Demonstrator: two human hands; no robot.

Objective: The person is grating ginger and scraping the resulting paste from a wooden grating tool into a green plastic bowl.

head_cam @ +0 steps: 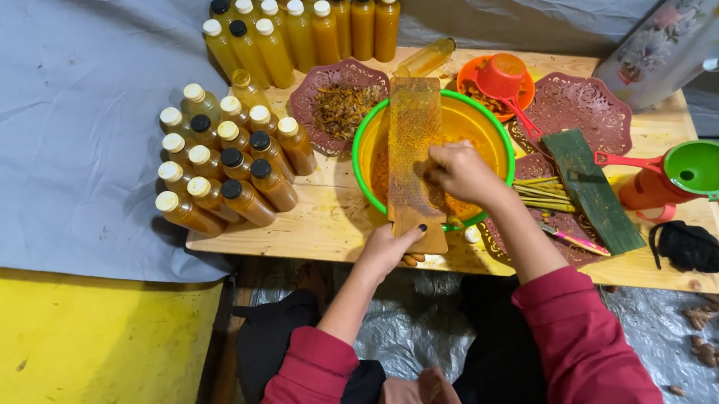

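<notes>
The right hand (459, 173) hides whatever it presses on the grater (413, 143); the flowered flask (675, 35) is cut off.

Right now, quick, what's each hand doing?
Left hand: closed on the lower end of the flat wooden grater board.
Right hand: closed, pressing something hidden against that board.

Head camera: one view, steeply down over table (328, 227), close; bowl (373, 137) centre, bottles (228, 163) ten o'clock.

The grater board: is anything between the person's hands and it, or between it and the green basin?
Nothing visible. The left hand grips the grater board at its lower end, the right hand presses against its face, and the board leans directly into the green basin.
</notes>
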